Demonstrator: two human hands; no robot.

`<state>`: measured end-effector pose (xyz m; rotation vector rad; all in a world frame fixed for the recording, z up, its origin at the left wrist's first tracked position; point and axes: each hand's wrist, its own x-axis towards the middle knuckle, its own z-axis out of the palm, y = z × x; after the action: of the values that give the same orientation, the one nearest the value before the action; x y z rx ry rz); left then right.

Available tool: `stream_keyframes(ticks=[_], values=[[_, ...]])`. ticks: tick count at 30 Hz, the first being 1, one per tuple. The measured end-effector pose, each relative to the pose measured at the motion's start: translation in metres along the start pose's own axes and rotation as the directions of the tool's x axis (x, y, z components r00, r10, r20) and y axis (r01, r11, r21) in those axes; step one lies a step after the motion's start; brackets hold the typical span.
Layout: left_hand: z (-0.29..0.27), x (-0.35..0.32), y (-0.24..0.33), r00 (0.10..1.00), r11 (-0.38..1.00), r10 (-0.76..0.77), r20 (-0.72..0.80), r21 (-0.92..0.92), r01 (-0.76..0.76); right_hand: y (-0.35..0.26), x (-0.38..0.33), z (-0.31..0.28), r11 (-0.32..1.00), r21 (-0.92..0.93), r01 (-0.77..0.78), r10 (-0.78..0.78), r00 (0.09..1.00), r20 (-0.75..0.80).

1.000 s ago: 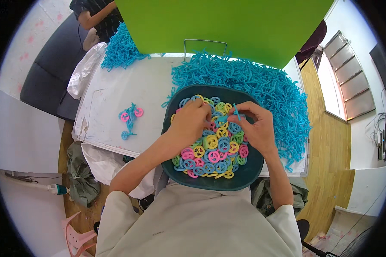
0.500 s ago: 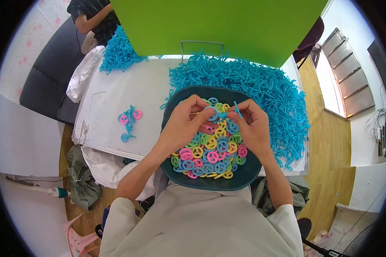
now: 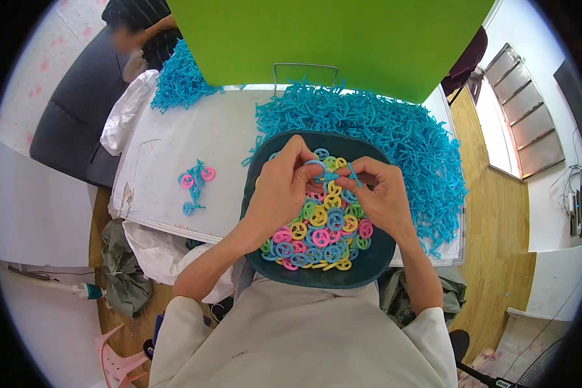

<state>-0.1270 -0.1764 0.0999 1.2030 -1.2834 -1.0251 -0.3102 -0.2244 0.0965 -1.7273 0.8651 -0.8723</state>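
Note:
Over a dark green plastic basin (image 3: 317, 279), both hands meet near its far side. My left hand (image 3: 279, 187) is closed, pinching a light blue plastic wheel (image 3: 316, 163) between thumb and fingers. My right hand (image 3: 383, 193) grips a blue plastic connector piece (image 3: 352, 173), whose end meets the wheel; whether the two are joined I cannot tell. Beneath the hands the basin is full of small spoked wheels (image 3: 320, 237) in pink, yellow, green and blue. On the white table to the left lies a small cluster of blue pieces with wheels attached (image 3: 197, 181).
A large heap of blue connector pieces (image 3: 407, 149) covers the table's right side, and a smaller heap (image 3: 180, 76) sits far left. A green panel (image 3: 330, 39) stands across the back. Another person's arm (image 3: 158, 27) shows at upper left, beside a dark sofa (image 3: 77, 110).
My left hand has tilted slightly, and the connector's end now sits closer to the wheel. The other person's arm at upper left has shifted.

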Motion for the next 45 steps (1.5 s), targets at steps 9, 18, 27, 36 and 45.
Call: stream_keyframes(ticks=[9,18,27,36,45], values=[[0.002,0.001,-0.006,0.99,0.952,0.133,0.037,0.273,-0.138,0.001,0.001,-0.003,0.99,-0.125,0.068,-0.063,0.997,0.04],[0.001,0.005,-0.001,0.997,0.996,-0.042,0.072,0.081,0.036,-0.001,-0.001,0.001,0.898,-0.322,0.299,-0.313,0.95,0.007],[0.003,0.003,-0.002,0.998,0.984,0.048,0.05,0.171,-0.056,0.001,-0.002,0.001,0.918,-0.284,0.275,-0.296,0.955,-0.03],[0.003,0.0,0.011,1.0,1.0,0.011,0.007,0.02,-0.011,0.004,0.001,0.004,0.989,0.135,-0.06,0.072,0.994,-0.087],[0.009,-0.005,0.011,0.99,0.993,0.105,-0.096,-0.041,-0.109,-0.001,0.002,0.008,0.909,0.383,-0.163,0.191,0.981,-0.036]])
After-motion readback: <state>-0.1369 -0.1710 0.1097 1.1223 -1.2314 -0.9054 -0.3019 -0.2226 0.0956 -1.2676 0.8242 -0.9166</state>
